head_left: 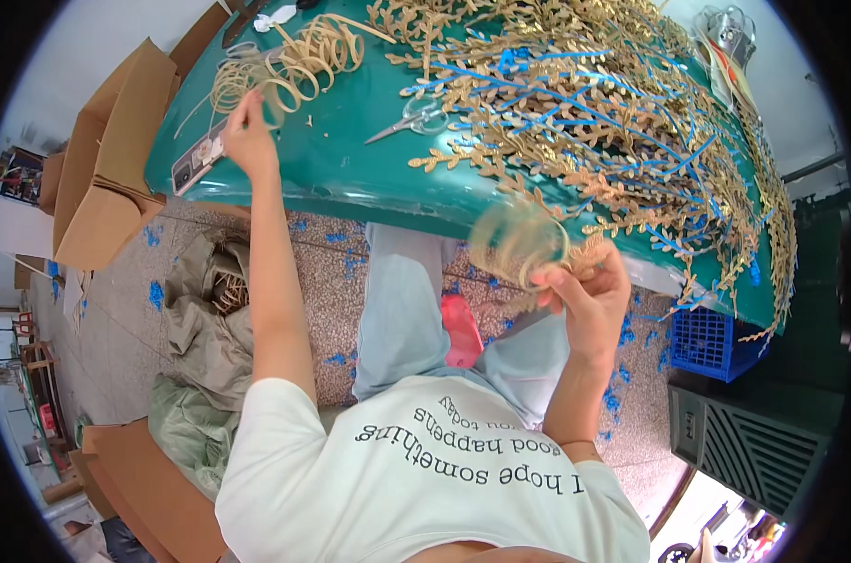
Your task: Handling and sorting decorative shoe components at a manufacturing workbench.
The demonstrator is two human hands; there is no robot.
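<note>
- Currently, the left hand (249,139) is stretching over the green table (350,174), fingertips overlapping the coil of tan strip (303,70); blur is preventing me from telling whether this grip is pinching or merely touching.
- The right hand (587,298) is pinching pale loops (517,246) between thumb and fingers, just off the table's near edge; this hold is probably keeping the loops gathered while letting them hang free.
- The coil is sitting at the far left, presumably for staying untangled from the gold leaf strands (613,141), which are sprawling across the right side and drooping over the edge.
- Scissors (416,122) are lying between coil and strands, likely for staying within either hand's range.
- The phone (197,164) is resting by the left edge, seemingly set aside.
</note>
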